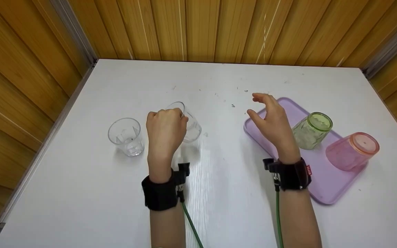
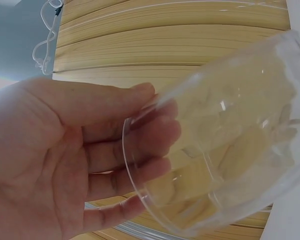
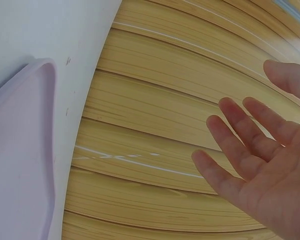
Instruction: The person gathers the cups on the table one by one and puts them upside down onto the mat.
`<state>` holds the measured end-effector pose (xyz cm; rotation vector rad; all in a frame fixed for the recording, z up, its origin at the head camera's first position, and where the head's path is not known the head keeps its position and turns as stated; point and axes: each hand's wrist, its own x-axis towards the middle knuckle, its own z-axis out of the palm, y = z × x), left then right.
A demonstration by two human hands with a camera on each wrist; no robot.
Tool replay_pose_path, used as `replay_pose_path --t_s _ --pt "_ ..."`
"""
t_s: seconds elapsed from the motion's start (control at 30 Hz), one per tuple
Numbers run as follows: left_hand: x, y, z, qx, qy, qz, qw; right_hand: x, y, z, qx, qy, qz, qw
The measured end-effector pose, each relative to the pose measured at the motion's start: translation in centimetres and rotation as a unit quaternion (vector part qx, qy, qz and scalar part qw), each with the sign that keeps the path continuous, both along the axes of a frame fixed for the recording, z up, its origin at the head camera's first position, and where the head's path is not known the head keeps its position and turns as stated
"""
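My left hand [image 1: 166,129] pinches a clear glass [image 1: 192,128] close to its rim. In the left wrist view this clear glass [image 2: 230,150] is tilted, and the fingertips show through its wall. Left of that hand, a second clear glass [image 1: 126,137] stands upright on the table. My right hand [image 1: 272,122] is held over the left part of a purple tray [image 1: 326,184], its fingers loosely bent and apart, holding nothing. In the right wrist view the palm of the right hand [image 3: 260,155] faces the camera.
On the tray, a green glass [image 1: 312,131] and a pink glass [image 1: 352,151] rest upside down. The white table [image 1: 219,206] is bordered by wood-panelled walls [image 1: 198,31] behind and at both sides. A green cable [image 1: 192,225] trails from each wrist strap.
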<state>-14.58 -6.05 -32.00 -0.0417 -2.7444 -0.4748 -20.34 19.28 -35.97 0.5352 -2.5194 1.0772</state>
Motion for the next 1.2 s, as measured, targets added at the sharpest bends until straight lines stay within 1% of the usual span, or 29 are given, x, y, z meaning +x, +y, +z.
replay_pose_path --t_s 0.13,0.37,0.73,0.9,1.07,1.2 --pt "0.10 0.02 -0.03 -0.003 0.007 -0.003 1.0000 0.04 -0.05 -0.06 -0.001 0.004 0.003 1.000" --pt "0.01 0.05 -0.06 -0.004 0.011 -0.001 0.9999 0.00 -0.06 -0.10 0.003 0.004 -0.002 1.000" --pt "0.05 0.08 -0.02 -0.006 0.014 0.001 0.9999 0.08 -0.09 0.01 0.001 0.005 0.001 1.000" --pt "0.00 0.08 -0.06 -0.003 0.011 -0.001 0.9999 0.03 -0.07 0.00 -0.001 0.000 0.002 1.000" --pt "0.00 0.13 -0.11 -0.004 0.019 -0.005 0.9998 -0.04 -0.04 0.03 -0.008 -0.007 0.005 1.000" --pt "-0.02 0.16 -0.14 -0.006 0.019 -0.004 0.9998 0.01 -0.02 0.09 -0.008 -0.008 0.003 1.000"
